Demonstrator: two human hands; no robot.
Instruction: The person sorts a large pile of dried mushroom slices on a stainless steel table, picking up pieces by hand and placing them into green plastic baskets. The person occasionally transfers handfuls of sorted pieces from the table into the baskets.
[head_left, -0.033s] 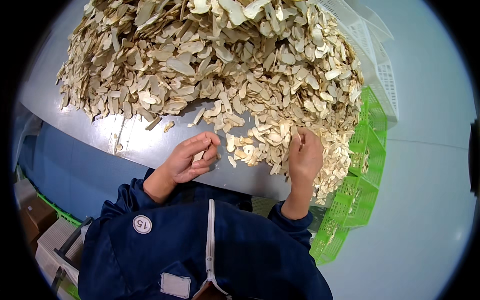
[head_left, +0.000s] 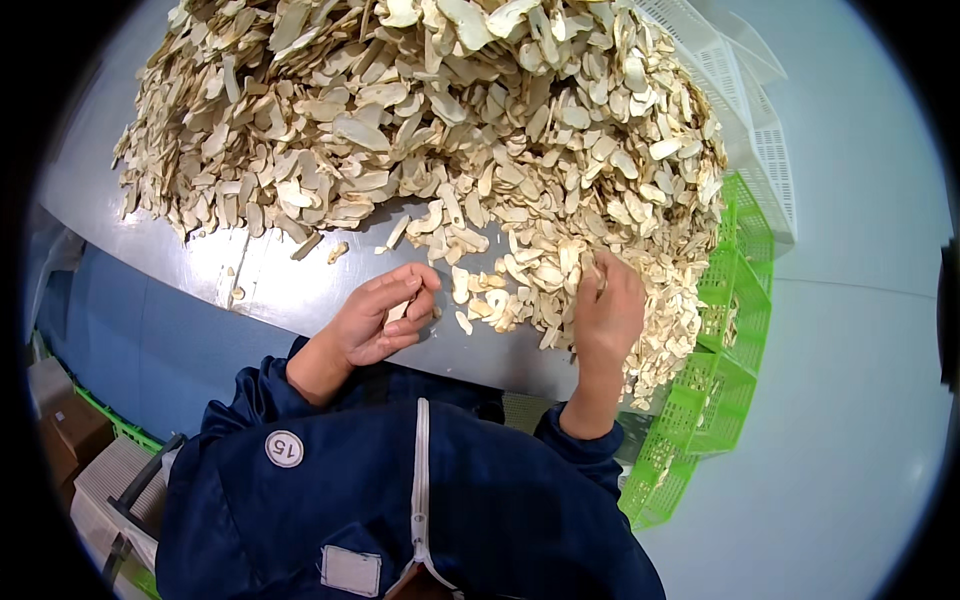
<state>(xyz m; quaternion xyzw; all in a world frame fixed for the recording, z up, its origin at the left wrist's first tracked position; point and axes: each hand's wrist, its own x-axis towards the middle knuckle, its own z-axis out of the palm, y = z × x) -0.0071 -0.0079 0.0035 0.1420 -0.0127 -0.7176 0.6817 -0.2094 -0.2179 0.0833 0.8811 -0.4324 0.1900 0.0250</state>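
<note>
A large heap of pale, dried, root-like slices (head_left: pixel 360 130) covers the far side of the metal table (head_left: pixel 310 285). My left hand (head_left: pixel 385 315) hovers over the near edge, palm turned up and fingers curled in; a pale slice shows between fingers and palm. Over smaller slices (head_left: pixel 540 270) on the right, my right hand (head_left: pixel 610 310) points away from me with thumb and fingertips drawn together. What its fingertips hold, if anything, is hidden. A few loose slices (head_left: pixel 490 303) lie between the hands.
Green perforated baskets (head_left: pixel 725 400) line the table's right side, with some slices in them. White perforated baskets (head_left: pixel 745 110) stand beyond. At lower left are a brown box (head_left: pixel 78 425) and a pale ribbed container (head_left: pixel 120 485).
My right hand has shifted very slightly left. The left hand and the heap look the same.
</note>
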